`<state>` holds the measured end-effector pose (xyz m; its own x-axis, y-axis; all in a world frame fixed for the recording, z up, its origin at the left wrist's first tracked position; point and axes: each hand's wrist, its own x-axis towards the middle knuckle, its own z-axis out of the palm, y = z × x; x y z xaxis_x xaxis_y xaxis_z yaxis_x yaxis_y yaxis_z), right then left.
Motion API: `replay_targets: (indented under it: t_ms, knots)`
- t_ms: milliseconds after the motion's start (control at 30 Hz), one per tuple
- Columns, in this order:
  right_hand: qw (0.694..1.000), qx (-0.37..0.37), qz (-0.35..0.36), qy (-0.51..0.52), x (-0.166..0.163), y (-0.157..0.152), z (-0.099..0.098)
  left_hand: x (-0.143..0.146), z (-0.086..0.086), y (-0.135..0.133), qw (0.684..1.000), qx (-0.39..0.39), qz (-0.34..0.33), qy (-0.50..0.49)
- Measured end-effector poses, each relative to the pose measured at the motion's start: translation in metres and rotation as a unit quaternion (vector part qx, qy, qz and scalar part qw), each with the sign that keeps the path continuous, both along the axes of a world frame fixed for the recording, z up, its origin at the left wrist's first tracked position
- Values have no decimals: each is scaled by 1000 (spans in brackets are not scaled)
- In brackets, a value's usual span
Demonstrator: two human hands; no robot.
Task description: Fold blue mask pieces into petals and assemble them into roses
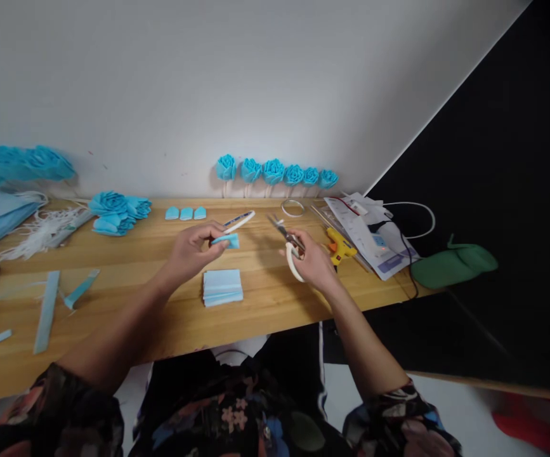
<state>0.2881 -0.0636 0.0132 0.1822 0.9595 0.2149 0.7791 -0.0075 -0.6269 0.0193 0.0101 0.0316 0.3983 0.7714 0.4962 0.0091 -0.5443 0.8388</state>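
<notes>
Smooth wooden table (127, 263) — metal-bladed scissors (289, 252)

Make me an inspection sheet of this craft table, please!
Surface: wooden table, things spread across it.
Work things: small blue piece, scissors, blue stack; six blue flowers standing in a row.
Clutter: blue strips at left; yellow glue gun and papers at right.
Hands: left hand pinches the small blue piece; right hand holds the scissors.
Cables: dark cable crosses the papers; white cable loops at right.
Surroundings: white wall behind, black panel at right.

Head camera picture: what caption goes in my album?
Left hand holds a blue piece, right hand holds scissors, before a row of blue flowers.
</notes>
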Motion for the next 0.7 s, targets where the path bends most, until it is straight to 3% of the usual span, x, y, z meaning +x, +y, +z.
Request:
replay_targets:
  t_ms: [133,267,400,500,600,700]
  knots:
    - [964,-64,38,-256,5,-9,-3,0,-5,1,996,-70,-4,-62]
    - [935,-107,114,-319,6,-10,17,0,-12,2,986,-134,-25,-93]
    - [976,-8,126,-175,5,5,49,-1,-13,3,979,-167,-71,-94]
    - [978,54,202,-9,-6,20,63,-2,-10,2,976,-170,-108,-86]
    - [950,20,296,95,-20,34,63,-2,-9,0,971,-170,-144,-84]
    - [948,1,298,112,-22,47,56,0,-12,4,972,-182,-95,-112]
